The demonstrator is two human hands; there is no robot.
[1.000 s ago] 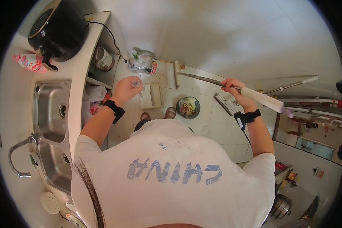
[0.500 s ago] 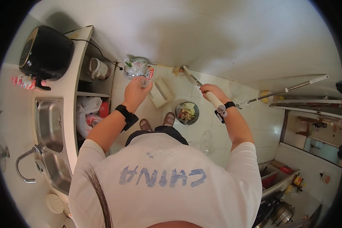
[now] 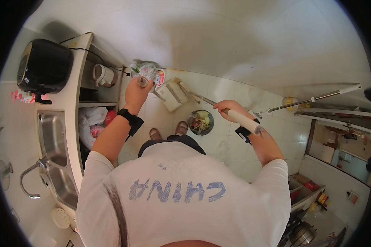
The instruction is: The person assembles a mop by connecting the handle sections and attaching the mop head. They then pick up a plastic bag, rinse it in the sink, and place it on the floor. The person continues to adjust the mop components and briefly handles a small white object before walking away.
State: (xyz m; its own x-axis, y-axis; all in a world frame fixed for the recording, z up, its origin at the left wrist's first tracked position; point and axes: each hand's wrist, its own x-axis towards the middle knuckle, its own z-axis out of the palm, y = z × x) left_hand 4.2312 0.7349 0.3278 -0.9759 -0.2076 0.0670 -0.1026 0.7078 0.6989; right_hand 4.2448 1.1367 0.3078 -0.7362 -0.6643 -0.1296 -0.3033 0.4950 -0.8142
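My left hand is closed around the upper end of a long-handled dustpan, above its cream pan, which rests on the floor beyond my feet. My right hand grips a broom by its metal and cream handle, the handle's end pointing back over my wrist. The broom's tan head slants down to the floor at the dustpan's right edge and seems to touch it. Whatever lies inside the pan is too small to make out. Black devices are strapped to both wrists.
A dark bin with vegetable scraps stands just ahead of my feet. Near the wall sits a bundled plastic bag. Left are a counter with a sink and a black air fryer; right, a metal pole leans.
The broom head has come from beside the wall to the dustpan's right edge. My right hand shifted slightly nearer, and the dustpan is turned a little, its handle end lower to the left.
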